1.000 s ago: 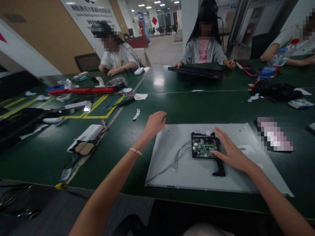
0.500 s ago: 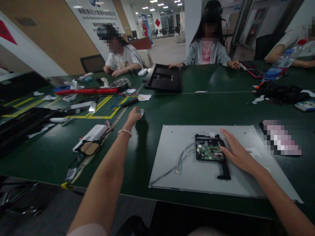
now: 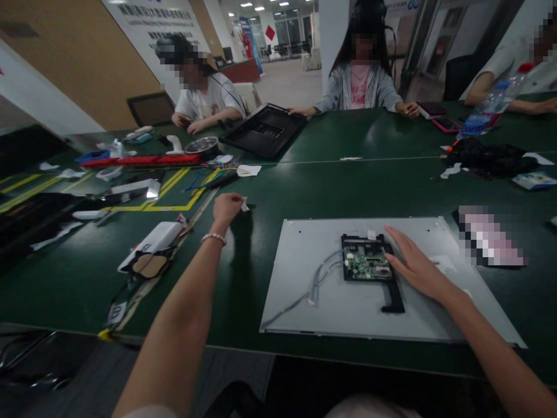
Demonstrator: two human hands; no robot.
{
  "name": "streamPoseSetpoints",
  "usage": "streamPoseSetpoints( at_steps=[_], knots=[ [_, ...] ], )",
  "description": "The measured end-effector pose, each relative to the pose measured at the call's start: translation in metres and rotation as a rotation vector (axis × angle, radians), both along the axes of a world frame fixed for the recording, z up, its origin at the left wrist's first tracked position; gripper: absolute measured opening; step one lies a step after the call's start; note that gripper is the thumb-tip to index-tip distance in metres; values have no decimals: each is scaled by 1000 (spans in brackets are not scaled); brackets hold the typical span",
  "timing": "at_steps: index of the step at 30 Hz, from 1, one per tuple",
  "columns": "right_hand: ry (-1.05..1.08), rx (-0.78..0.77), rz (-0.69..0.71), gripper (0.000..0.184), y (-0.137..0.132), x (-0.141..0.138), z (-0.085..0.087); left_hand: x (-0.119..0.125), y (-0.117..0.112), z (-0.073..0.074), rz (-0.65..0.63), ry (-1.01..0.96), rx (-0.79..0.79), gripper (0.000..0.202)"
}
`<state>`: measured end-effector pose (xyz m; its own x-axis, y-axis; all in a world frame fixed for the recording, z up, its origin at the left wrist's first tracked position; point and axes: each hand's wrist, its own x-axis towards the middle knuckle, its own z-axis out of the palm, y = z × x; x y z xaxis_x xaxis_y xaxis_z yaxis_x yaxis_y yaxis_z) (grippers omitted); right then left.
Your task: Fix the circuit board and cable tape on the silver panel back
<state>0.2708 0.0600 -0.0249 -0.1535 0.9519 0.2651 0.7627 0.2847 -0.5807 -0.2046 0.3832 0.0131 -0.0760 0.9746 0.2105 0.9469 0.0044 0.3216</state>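
Observation:
My left hand point(image 3: 228, 207) is closed, held out over the green table to the left of the panel. A small white strip point(image 3: 245, 204), tape or paper, sticks out from its fingertips. My right hand point(image 3: 413, 264) lies open with fingers stretched, its thumb and fingers against the right side of a black bracket point(image 3: 393, 296). Set in that bracket is a green circuit board point(image 3: 369, 267). Grey cables point(image 3: 319, 271) run from the board to the lower left. Beneath it all lies a flat, light grey metal panel point(image 3: 287, 290).
A white battery-like pack point(image 3: 154, 244) with cables lies left of my left arm. A phone point(image 3: 491, 237) is right of the panel. Across the table, a person's hand point(image 3: 303, 110) holds a black tray-like housing point(image 3: 243, 134). A plastic bottle point(image 3: 487, 110) stands tilted at far right.
My left hand has turned, its fingers now more closed around the white strip. The black housing opposite has been rotated and shifted left by the other person. My right hand stays at the bracket.

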Motion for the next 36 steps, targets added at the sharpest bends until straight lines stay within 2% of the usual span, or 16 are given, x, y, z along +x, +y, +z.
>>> streamPoseSetpoints(
  at_steps=[3,6,9,14,18,22,27,30,36],
  knots=[
    [3,8,-9,61,-1,1,1,8,-12,11,-56,-49,73,22],
    [-2,21,-19,62,-1,2,3,30,-43,23,-142,-239,131,23],
    [-13,28,-23,62,-2,3,4,64,-96,33,-232,-536,93,26],
    [-37,78,5,61,-6,1,13,122,-198,40,-355,-865,-174,18],
    [-83,160,101,59,-19,-23,34,147,-247,41,-364,-1041,-292,13],
    [-76,245,232,52,-39,-71,52,162,-274,37,-359,-1128,-372,13],
    [-88,371,296,35,-49,-117,53,171,-294,26,-336,-1151,-397,14],
    [-53,420,274,25,-45,-126,48,170,-297,17,-338,-1103,-376,13],
    [-92,429,230,21,-35,-129,36,164,-293,5,-363,-1010,-287,12]
  ],
)
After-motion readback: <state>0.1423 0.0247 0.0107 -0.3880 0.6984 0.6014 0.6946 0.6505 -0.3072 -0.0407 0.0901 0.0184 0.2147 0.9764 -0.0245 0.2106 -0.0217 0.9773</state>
